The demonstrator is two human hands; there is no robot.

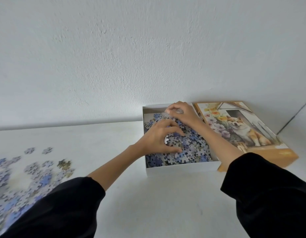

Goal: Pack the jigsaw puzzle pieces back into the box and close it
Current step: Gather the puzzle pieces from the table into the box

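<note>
1. The box is a shallow white card tray with thin upright walls. It sits on the table, right of centre, with its far side against the wall.
2. The pieces fill most of it in a loose, jumbled heap. They are small knobbed card shapes in blue, lilac and grey, and some lie patterned back up. A pale sheet shows at the far left corner.
3. The lid lies just right of the box, printed side up. It shows a ginger dog among flowers and has orange sides.
4. The left hand arches over the heap, with its spread fingertips and thumb on the pieces. I cannot tell whether it grips any.
5. The right hand is at the far end of the box, with its fingers curled and its tips bunched on a few pieces.
6. The loose pieces, blurred, spread over the near left of the smooth white table.
7. The wall is rough white plaster, and both sleeves are black cloth.
</note>
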